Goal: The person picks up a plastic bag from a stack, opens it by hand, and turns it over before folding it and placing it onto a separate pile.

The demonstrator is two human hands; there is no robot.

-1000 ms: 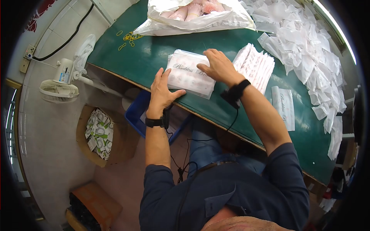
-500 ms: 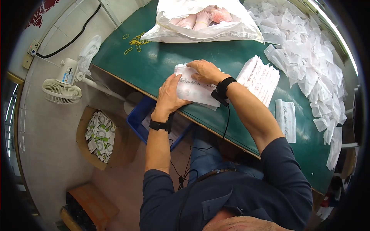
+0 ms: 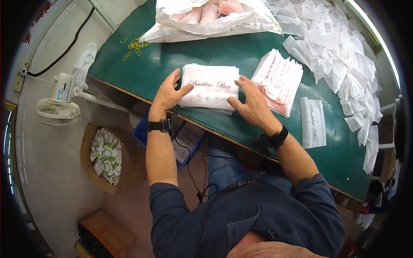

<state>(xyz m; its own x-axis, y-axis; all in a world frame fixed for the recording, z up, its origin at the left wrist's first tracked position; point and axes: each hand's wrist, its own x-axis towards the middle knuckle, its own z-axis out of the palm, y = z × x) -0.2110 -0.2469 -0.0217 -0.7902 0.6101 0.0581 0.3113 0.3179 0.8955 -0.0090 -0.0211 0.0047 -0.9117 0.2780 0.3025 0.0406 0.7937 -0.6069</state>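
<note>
A stack of white, translucent printed bags (image 3: 210, 88) lies near the table's front edge, its top one lettered "Backless Bra". At its left edge is my left hand (image 3: 170, 92), thumb and fingers apart. My right hand (image 3: 253, 101) sits at the right edge of the stack, fingers also spread. Neither hand is wrapped around anything. Just right of my right hand lies a thicker pile of similar bags (image 3: 279, 81) with pinkish edges. One single printed bag (image 3: 313, 123) rests farther right.
A large white sack (image 3: 215, 28) with pink bundles stands at the back of the green table (image 3: 172, 53). Yellow rubber bands (image 3: 137, 44) lie at the left. Loose bags (image 3: 331, 56) heap at the right. Below are a blue bin (image 3: 141, 132), a carton (image 3: 88, 148) and a fan (image 3: 58, 111).
Both hands have moved apart to opposite sides of the stack. The right hand has come off its top, the stack looks straighter, and the lettering shows in full.
</note>
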